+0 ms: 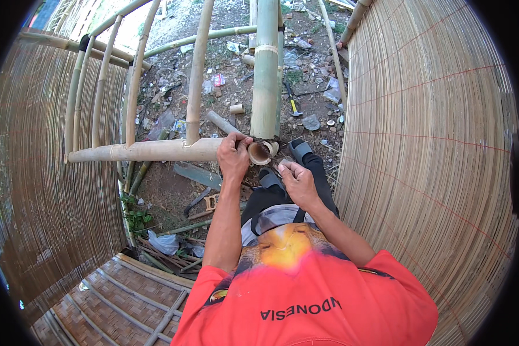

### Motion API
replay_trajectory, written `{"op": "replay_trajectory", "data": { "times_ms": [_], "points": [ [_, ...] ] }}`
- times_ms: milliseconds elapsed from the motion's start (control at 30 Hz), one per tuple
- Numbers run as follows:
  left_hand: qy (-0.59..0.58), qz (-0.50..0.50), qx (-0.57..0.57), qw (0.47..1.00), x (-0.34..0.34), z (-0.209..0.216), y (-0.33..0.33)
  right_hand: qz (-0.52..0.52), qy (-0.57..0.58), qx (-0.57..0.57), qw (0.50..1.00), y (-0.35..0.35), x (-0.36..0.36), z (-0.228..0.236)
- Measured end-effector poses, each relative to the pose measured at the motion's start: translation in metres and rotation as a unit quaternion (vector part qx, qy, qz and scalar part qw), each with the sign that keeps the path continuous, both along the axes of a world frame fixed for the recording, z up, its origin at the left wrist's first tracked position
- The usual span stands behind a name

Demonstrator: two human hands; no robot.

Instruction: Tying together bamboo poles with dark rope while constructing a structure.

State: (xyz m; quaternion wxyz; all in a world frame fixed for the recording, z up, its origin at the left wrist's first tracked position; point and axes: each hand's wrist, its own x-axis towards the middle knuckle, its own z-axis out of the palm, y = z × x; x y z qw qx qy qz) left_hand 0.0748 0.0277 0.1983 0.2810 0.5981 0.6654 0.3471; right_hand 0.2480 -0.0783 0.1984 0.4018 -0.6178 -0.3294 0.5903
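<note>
A horizontal bamboo rail (pixel 155 150) ends in front of me beside a thick upright bamboo post (pixel 265 86). Its hollow, cut end (pixel 259 153) faces me, between my two hands. My left hand (pixel 234 157) is on the rail's end, its thumb and fingertips pinched together at the upper rim. What lies in that pinch is too small to tell. Just right of the cut end, my right hand (pixel 299 183) has its fingers closed around something small and partly hidden. Dark, thin strands show around the joint, but I cannot trace them to either hand.
Thin bamboo uprights (pixel 199 69) rise from the rail. Slatted bamboo walls stand left and right (pixel 427 144). On the littered ground lie a yellow-handled hammer (pixel 294 106), a handsaw (pixel 211 202), a curved-handled tool (pixel 197 202) and bamboo offcuts (pixel 236 108). A woven panel (pixel 127 297) is at lower left.
</note>
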Motion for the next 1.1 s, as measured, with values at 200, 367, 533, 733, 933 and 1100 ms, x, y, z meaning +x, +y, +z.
{"op": "replay_trajectory", "data": {
  "times_ms": [200, 367, 533, 733, 933, 1100],
  "points": [
    [-0.003, -0.010, -0.025, 1.000, -0.002, 0.004, 0.001, 0.001, 0.027, -0.044, 0.999, -0.010, -0.015, -0.009],
    [-0.005, -0.024, -0.018, 1.000, -0.007, -0.001, 0.002, -0.005, -0.008, -0.056, 0.998, -0.010, -0.033, 0.001],
    [-0.047, -0.031, -0.068, 0.996, -0.014, 0.013, 0.000, -0.034, 0.043, -0.077, 0.996, -0.005, -0.060, 0.008],
    [-0.085, -0.056, -0.088, 0.991, -0.037, 0.027, -0.079, -0.099, 0.107, -0.063, 0.987, 0.001, -0.076, -0.014],
    [-0.218, -0.149, -0.247, 0.932, -0.072, 0.011, -0.111, -0.100, 0.151, -0.117, 0.976, 0.008, -0.090, 0.003],
    [-0.127, -0.155, -0.207, 0.958, -0.107, 0.034, -0.078, -0.125, 0.109, -0.122, 0.979, 0.010, -0.085, 0.004]
  ]
}}
